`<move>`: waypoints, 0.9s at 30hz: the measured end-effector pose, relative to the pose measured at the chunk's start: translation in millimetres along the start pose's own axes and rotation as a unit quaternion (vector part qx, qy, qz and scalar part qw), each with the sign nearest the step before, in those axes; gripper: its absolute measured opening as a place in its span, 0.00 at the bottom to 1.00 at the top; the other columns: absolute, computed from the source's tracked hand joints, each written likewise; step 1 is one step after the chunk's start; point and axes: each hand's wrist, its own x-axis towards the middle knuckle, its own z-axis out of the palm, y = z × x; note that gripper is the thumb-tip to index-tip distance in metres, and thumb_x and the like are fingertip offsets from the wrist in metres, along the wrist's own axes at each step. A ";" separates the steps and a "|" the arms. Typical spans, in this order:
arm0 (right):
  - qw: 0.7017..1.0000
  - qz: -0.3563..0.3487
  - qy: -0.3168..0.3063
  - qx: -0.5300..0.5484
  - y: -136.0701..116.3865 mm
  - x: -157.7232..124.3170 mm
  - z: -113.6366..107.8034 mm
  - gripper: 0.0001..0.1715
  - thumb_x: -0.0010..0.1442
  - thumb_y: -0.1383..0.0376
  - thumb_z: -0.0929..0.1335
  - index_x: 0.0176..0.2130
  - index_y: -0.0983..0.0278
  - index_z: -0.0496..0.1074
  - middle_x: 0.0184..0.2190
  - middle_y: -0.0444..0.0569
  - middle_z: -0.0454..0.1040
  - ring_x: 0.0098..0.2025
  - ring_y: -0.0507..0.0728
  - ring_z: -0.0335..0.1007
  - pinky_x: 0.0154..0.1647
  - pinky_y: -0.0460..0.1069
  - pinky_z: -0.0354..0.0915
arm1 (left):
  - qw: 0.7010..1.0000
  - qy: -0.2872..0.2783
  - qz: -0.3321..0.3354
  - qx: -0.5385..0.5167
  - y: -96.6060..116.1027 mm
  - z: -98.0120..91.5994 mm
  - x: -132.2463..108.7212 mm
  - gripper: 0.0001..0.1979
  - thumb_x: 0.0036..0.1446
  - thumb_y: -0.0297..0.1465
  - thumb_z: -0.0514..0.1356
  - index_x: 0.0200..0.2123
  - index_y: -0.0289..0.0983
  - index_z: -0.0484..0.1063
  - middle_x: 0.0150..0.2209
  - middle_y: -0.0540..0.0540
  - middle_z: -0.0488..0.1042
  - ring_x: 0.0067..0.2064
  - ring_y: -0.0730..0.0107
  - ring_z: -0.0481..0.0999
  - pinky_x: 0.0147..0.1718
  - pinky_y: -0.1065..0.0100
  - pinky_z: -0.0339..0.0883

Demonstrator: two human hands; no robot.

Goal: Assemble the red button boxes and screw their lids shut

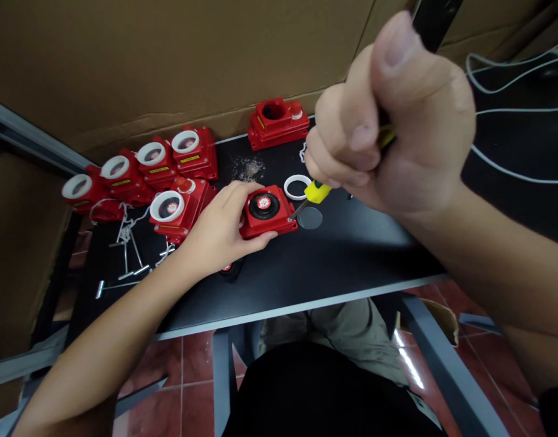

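Note:
A red alarm call-point box (pixel 279 223) with a round black centre lies on the black table. My left hand (pixel 219 230) is wrapped round its left side, thumb along the near edge, fingers over the far one. My right hand (pixel 392 121) is closed in a fist round the yellow-and-black handle of a screwdriver (pixel 319 192). The screwdriver's tip meets a screw at the box's right corner. A white ring (pixel 297 187) and a clear round disc (pixel 310 218) lie just right of the box. Under my left wrist a small black part (pixel 232 269) shows partly.
Several finished-looking red boxes (pixel 155 159) with white rings stand at the back left; another (pixel 178 212) sits beside my left hand. An open red housing (pixel 277 124) stands against the cardboard wall. Small metal hammers (pixel 132 255) on chains lie left. White cables (pixel 520 112) run at right.

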 end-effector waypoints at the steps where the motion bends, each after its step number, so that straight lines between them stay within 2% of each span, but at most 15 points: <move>1: 1.000 -0.024 -0.017 0.004 4.5 1.4 -0.9 0.31 0.81 0.63 0.73 0.24 0.59 0.71 0.17 0.38 0.59 0.17 0.52 0.54 0.20 0.53 0.51 | 1.000 0.000 0.001 -0.002 0.0 0.3 -0.1 0.33 0.69 0.45 0.73 0.69 0.37 0.71 0.64 0.36 0.81 0.62 0.46 0.83 0.65 0.49 0.79; 4: 0.993 -0.087 -0.067 -0.042 10.5 7.9 -1.3 0.23 0.83 0.61 0.70 0.32 0.59 0.73 0.21 0.39 0.64 0.21 0.54 0.63 0.26 0.54 0.60 | 1.000 0.006 0.010 -0.007 -0.3 1.4 -0.2 0.33 0.69 0.44 0.74 0.69 0.36 0.71 0.64 0.35 0.81 0.63 0.46 0.84 0.66 0.49 0.79; 6: 0.978 -0.101 -0.079 -0.164 6.2 12.4 -1.2 0.26 0.85 0.61 0.66 0.31 0.58 0.70 0.27 0.43 0.70 0.31 0.55 0.71 0.39 0.53 0.69 | 1.000 0.009 0.012 -0.008 -0.7 2.2 -0.1 0.32 0.69 0.43 0.74 0.69 0.36 0.71 0.64 0.35 0.81 0.63 0.46 0.84 0.66 0.50 0.79; 8: 0.940 -0.110 -0.089 -0.310 -1.2 16.2 -2.5 0.29 0.86 0.60 0.63 0.30 0.57 0.69 0.33 0.47 0.74 0.46 0.58 0.75 0.56 0.53 0.71 | 1.000 0.011 0.009 -0.008 -1.0 2.6 0.1 0.32 0.69 0.42 0.74 0.69 0.37 0.71 0.64 0.35 0.81 0.64 0.46 0.84 0.66 0.49 0.80; 10: 0.904 -0.124 -0.096 -0.398 -6.2 19.4 -5.6 0.30 0.87 0.57 0.62 0.30 0.57 0.70 0.33 0.49 0.73 0.53 0.61 0.74 0.63 0.54 0.68 | 1.000 0.009 0.008 -0.008 -1.3 2.5 0.2 0.32 0.69 0.42 0.75 0.69 0.37 0.71 0.64 0.36 0.81 0.64 0.46 0.84 0.66 0.49 0.80; 12: 0.898 -0.130 -0.099 -0.409 -5.6 21.7 -9.7 0.27 0.86 0.53 0.65 0.33 0.57 0.72 0.32 0.46 0.71 0.48 0.59 0.74 0.57 0.53 0.69 | 1.000 0.007 0.007 -0.008 -1.3 1.9 0.3 0.32 0.68 0.41 0.75 0.69 0.38 0.70 0.64 0.35 0.81 0.64 0.45 0.84 0.66 0.48 0.80; 15: 0.932 -0.134 -0.060 -0.331 3.6 22.5 -16.2 0.20 0.77 0.53 0.76 0.36 0.59 0.72 0.34 0.41 0.70 0.37 0.53 0.66 0.44 0.51 0.66 | 1.000 0.003 -0.001 -0.006 -0.9 0.7 0.2 0.32 0.68 0.42 0.75 0.69 0.38 0.70 0.64 0.35 0.81 0.65 0.43 0.84 0.67 0.47 0.80; 18: 0.963 -0.137 -0.022 -0.233 13.1 20.0 -21.6 0.27 0.64 0.52 0.86 0.37 0.60 0.72 0.34 0.40 0.68 0.33 0.51 0.59 0.36 0.49 0.62 | 1.000 0.001 -0.004 -0.002 -0.4 0.2 0.2 0.33 0.68 0.42 0.75 0.69 0.38 0.71 0.65 0.35 0.81 0.65 0.43 0.84 0.67 0.46 0.80; 22: 0.976 -0.139 -0.003 -0.165 18.5 16.2 -27.2 0.35 0.51 0.45 0.91 0.35 0.59 0.75 0.36 0.43 0.73 0.36 0.52 0.65 0.36 0.49 0.66 | 1.000 0.006 0.013 -0.003 -0.2 0.4 0.6 0.33 0.68 0.43 0.74 0.68 0.36 0.71 0.64 0.34 0.82 0.64 0.44 0.84 0.66 0.47 0.80; 27: 0.978 -0.144 -0.028 -0.147 22.2 11.3 -30.6 0.29 0.49 0.49 0.92 0.39 0.57 0.84 0.40 0.44 0.79 0.41 0.55 0.74 0.40 0.51 0.74 | 1.000 0.010 0.020 -0.007 -1.4 0.5 0.1 0.31 0.69 0.43 0.73 0.68 0.36 0.71 0.65 0.34 0.82 0.64 0.44 0.84 0.66 0.47 0.80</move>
